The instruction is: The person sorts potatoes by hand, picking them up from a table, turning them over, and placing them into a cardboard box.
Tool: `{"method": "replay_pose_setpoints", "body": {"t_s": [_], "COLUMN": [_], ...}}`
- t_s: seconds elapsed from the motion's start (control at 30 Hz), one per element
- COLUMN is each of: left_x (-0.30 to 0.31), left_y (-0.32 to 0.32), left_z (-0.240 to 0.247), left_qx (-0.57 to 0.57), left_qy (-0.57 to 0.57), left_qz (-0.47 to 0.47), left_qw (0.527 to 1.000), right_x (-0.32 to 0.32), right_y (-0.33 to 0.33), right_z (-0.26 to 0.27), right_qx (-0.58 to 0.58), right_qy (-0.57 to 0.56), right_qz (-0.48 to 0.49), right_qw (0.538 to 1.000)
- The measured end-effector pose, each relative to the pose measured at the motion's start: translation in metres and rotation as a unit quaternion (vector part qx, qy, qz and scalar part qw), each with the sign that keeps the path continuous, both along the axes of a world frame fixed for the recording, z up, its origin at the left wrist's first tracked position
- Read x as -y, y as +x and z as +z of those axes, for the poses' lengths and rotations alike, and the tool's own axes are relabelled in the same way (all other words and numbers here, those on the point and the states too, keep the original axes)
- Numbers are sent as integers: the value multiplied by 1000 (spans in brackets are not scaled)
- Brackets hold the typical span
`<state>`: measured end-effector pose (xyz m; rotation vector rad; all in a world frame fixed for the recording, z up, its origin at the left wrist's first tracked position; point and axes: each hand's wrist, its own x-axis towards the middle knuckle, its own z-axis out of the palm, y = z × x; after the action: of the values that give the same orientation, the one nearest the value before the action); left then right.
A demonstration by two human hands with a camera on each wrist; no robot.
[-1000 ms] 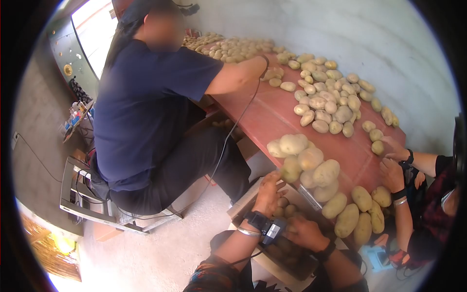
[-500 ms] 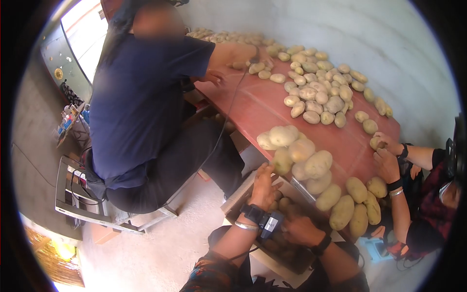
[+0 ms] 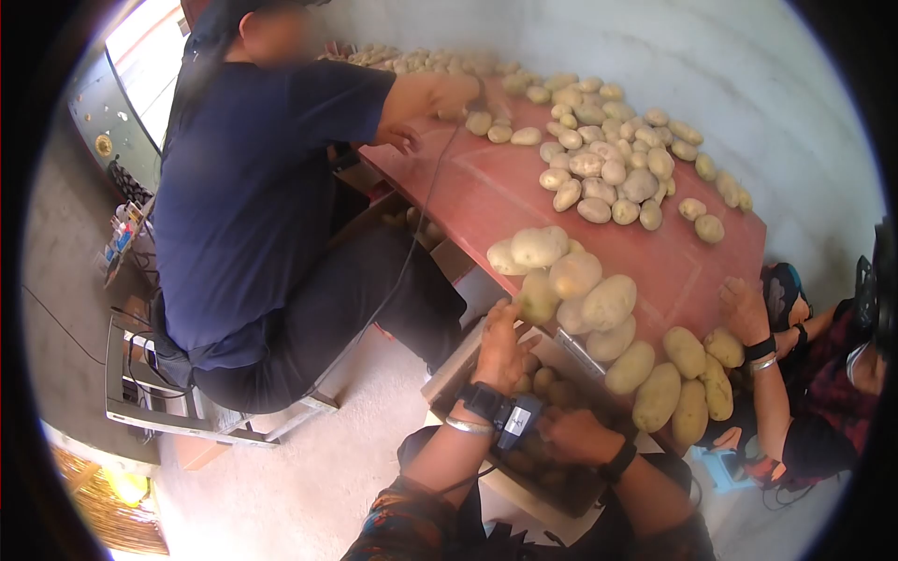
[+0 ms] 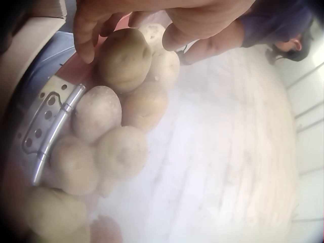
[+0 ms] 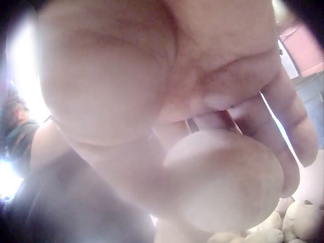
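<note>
My left hand (image 3: pixel 503 353) is at the table's near edge, beside a heap of large potatoes. In the left wrist view its spread, slightly bent fingers hang around the top of one potato (image 4: pixel 124 61); whether they press on it I cannot tell. Low over the box (image 3: pixel 447 376) of potatoes, my right hand (image 3: pixel 578 438) is seen from its back. The right wrist view shows that hand (image 5: pixel 217 81) with thumb and fingers curled round a pale potato (image 5: pixel 228 177).
A metal hinge or latch (image 3: pixel 578 352) lies at the red table's (image 3: pixel 468 206) edge. More potatoes (image 3: pixel 617 168) are heaped toward the wall. A seated person in a dark blue shirt (image 3: pixel 234 187) is at the left, another person's hand (image 3: pixel 745 310) at the right edge. A cable hangs across.
The head view has shifted a little. The person at the right has taken a potato off the table and drawn one hand back. My two hands have barely moved.
</note>
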<state>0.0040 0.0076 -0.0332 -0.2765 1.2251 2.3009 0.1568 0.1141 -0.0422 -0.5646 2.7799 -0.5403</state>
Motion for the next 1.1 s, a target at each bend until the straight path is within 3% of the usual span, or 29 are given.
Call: {"method": "replay_pose_setpoints", "body": {"t_s": [0.2, 0.27, 0.6, 0.67, 1.1], "left_x": [6, 7, 6, 9, 15], "left_y": [-4, -1, -7, -6, -12], "left_z": [-5, 6, 7, 10, 2], "left_qx": [-15, -14, 0, 1, -4], "left_qy": [37, 28, 24, 26, 84], "left_qz": [-23, -17, -16, -30, -76], "left_qw": [999, 999, 1000, 999, 994], "right_x": [2, 0, 1, -1, -2], "right_y": [2, 1, -1, -2, -6], "right_z": [-6, -5, -14, -17, -13], "right_qx": [-6, -44, 1, -44, -59], "right_qy": [14, -34, 4, 22, -12], "right_qz": [-42, -17, -40, -24, -42], "right_qw": [999, 998, 999, 998, 997]}}
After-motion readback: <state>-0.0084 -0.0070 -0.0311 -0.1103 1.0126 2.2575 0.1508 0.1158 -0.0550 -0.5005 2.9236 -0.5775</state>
